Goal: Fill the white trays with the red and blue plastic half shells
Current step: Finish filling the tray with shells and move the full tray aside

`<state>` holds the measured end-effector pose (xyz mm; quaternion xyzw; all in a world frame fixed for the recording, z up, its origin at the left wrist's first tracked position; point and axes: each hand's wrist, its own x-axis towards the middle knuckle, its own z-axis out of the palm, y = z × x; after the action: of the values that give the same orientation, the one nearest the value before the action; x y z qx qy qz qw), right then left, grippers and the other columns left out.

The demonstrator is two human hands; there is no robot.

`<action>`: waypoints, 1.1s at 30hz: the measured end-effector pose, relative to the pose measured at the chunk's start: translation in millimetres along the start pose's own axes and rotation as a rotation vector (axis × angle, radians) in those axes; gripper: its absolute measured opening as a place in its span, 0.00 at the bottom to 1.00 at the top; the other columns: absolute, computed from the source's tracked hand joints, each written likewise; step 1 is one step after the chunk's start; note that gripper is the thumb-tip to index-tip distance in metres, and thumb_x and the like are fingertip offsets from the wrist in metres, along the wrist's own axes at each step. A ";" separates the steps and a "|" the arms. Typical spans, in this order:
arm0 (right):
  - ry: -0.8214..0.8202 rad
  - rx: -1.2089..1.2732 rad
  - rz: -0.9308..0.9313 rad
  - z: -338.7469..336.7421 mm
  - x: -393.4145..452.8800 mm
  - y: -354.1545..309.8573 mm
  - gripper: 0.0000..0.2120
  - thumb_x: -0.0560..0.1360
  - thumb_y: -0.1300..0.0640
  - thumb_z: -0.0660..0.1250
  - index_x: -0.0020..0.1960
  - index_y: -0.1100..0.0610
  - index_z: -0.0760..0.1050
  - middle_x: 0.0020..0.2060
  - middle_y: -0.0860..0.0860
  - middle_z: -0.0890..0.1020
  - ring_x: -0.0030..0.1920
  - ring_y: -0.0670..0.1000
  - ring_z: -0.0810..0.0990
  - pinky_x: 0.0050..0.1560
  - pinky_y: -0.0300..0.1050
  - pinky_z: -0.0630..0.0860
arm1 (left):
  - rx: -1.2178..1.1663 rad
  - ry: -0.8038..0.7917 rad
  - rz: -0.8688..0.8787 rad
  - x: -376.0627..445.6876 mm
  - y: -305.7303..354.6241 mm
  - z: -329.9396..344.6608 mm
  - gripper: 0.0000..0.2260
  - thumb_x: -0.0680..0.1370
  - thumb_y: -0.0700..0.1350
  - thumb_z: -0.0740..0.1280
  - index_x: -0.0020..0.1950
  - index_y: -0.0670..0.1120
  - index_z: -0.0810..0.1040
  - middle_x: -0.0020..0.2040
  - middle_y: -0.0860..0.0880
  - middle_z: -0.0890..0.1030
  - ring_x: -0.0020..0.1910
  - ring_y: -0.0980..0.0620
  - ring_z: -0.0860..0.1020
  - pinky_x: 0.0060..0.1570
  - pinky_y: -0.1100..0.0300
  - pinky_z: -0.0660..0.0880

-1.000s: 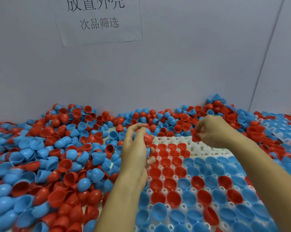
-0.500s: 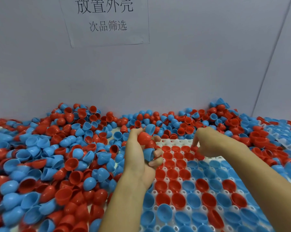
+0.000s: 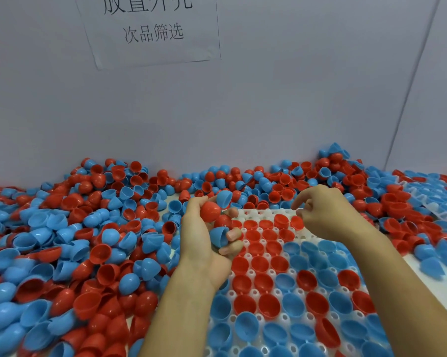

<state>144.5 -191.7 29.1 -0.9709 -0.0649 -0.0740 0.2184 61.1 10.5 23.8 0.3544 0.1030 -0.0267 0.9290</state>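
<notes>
- The half shells are small glossy plastic cups, round at one end and open at the other, in plain red and plain blue.
- The left hand (image 3: 204, 243) is turned palm up and cupped, its grip curled round a small handful: a red half shell (image 3: 210, 212) on top, a second red one (image 3: 222, 221) just below it, a blue half shell (image 3: 224, 198) at the fingertips, and another blue one (image 3: 218, 235) low in the palm. That makes four that I can count, two of each colour.
- The right hand (image 3: 325, 215) hovers to the right of that grip, over the far rows of the white tray (image 3: 258, 212). Its fingers are curled with the tips drawn together, knuckles up. I cannot tell whether they pinch anything.
- The tray lies below and to the right of the left grip. Its round pockets mostly hold shells open side up, red in the rows nearest that grip and blue mixed with red farther out. A few far pockets show bare white.
- The loose pile (image 3: 75, 240) of red and blue shells spreads to the left of the grip and behind both hands along the grey wall (image 3: 268, 112), far too many to count.
- A paper sign (image 3: 153, 29) is stuck on the wall above.
</notes>
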 end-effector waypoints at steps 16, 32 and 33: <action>-0.258 -0.174 -0.285 1.9 28.4 7.6 0.22 0.74 0.69 0.69 0.48 0.41 0.77 0.46 0.43 0.80 0.46 0.45 0.81 0.47 0.47 0.84 | 0.008 0.017 -0.001 1.1 -0.7 0.1 0.18 0.79 0.52 0.62 0.34 0.43 0.81 0.33 0.48 0.77 0.21 0.55 0.66 0.17 0.68 0.57; -0.270 -0.198 -0.201 -6.2 21.8 15.6 0.09 0.75 0.64 0.71 0.50 0.54 0.85 0.35 0.42 0.80 0.35 0.42 0.77 0.35 0.34 0.75 | 0.011 0.016 0.011 -2.8 0.7 1.9 0.21 0.79 0.50 0.62 0.29 0.46 0.82 0.32 0.48 0.77 0.23 0.55 0.67 0.17 0.67 0.58; -0.285 -0.211 -0.194 -3.3 20.8 15.3 0.08 0.75 0.63 0.72 0.51 0.55 0.85 0.35 0.41 0.79 0.37 0.41 0.78 0.38 0.33 0.75 | 0.008 0.024 0.013 -3.2 0.7 2.2 0.19 0.79 0.50 0.62 0.32 0.45 0.82 0.33 0.48 0.77 0.23 0.54 0.67 0.17 0.67 0.58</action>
<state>167.0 -204.9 29.3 -0.9782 -0.1804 0.0368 0.0957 58.5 9.5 26.6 0.3593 0.1118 -0.0167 0.9264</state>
